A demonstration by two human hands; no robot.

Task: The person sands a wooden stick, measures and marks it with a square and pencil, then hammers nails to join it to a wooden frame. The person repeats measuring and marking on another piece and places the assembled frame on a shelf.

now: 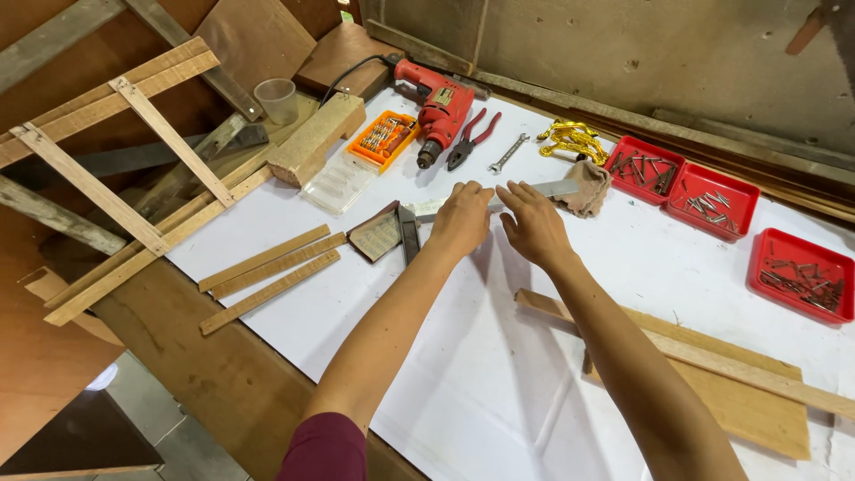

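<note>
A white-covered workbench (pixel 463 374) carries a red drill (pixel 443 105), pliers (pixel 470 140), three red trays (pixel 712 200) and wood strips (pixel 267 276).
</note>
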